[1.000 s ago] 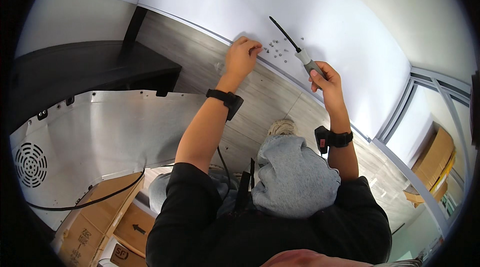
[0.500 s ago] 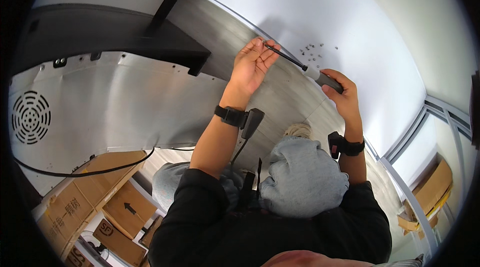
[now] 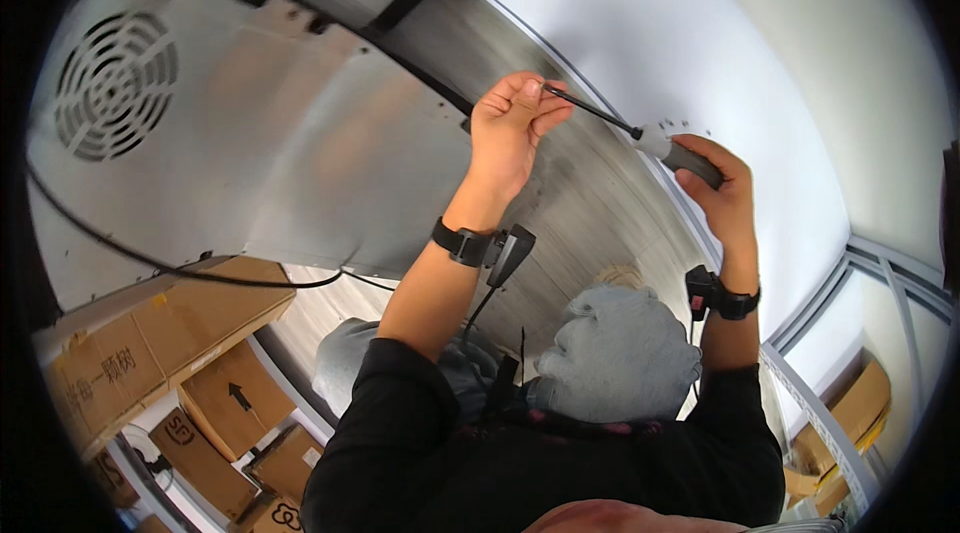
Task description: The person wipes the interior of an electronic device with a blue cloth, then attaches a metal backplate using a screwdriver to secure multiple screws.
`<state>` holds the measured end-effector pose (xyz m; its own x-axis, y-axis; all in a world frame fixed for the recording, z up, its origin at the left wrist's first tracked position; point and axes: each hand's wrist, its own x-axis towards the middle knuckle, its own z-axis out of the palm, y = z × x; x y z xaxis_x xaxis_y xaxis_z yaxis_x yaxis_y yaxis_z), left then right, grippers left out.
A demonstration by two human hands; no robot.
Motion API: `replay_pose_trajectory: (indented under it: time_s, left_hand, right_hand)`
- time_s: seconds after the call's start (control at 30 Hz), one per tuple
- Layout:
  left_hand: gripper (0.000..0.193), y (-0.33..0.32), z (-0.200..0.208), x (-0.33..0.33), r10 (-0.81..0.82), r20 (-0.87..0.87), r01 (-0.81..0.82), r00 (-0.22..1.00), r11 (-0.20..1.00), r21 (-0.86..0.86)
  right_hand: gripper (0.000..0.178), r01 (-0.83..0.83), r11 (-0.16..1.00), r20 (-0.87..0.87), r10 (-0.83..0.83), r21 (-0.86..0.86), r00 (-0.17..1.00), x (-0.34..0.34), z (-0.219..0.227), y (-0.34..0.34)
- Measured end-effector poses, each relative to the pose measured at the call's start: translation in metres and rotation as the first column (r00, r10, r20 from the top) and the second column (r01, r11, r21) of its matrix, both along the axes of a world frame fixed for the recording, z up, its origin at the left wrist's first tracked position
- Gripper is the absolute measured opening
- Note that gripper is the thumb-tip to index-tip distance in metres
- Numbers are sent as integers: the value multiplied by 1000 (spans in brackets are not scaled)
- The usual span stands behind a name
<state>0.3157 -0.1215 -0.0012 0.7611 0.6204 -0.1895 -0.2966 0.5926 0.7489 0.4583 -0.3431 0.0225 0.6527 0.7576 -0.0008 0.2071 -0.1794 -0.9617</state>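
Note:
My right hand is wrapped round the grey handle of a power screwdriver. Its long black shaft points up and left toward my left hand. There the left thumb and index finger are pinched at the shaft's tip; whatever sits between them is too small to make out. Several small screws lie on the white surface just beyond the screwdriver's collar, partly hidden by it. Left of my left arm stands a bare metal panel with a round slotted vent and small holes along its edge.
A black cable loops across the lower part of the panel. Cardboard boxes are stacked at lower left, and another carton lies at right behind a grey metal frame. The white surface stretches along the far right.
The view has turned, so the metal panel fills more of the left side. Both hands and the screwdriver appear slightly farther right, with the pinch at its tip kept. Fewer screws show.

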Motion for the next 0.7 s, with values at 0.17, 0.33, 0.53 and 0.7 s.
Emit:
replay_pose_trajectory:
  time_s: [0.17, 0.33, 0.53, 0.7]
  left_hand:
    - [17, 27, 66, -23, 68, 28, -71, 997, 992, 107]
    - [17, 57, 123, -58, 128, 217, -149, 968, 985, 87]
    - [16, 74, 154, -82, 170, 211, -170, 963, 985, -19]
    - [16, 81, 136, -83, 110, 145, -98, 983, 991, -87]
  right_hand:
    - [35, -78, 997, 392, 72, -2, 917, -11, 98, 42]
    - [29, -74, 997, 387, 66, 6, 920, -50, 180, 84]
    - [31, -73, 996, 306, 88, -60, 948, -88, 213, 101]
    - [34, 17, 998, 114, -25, 68, 993, -131, 180, 93]
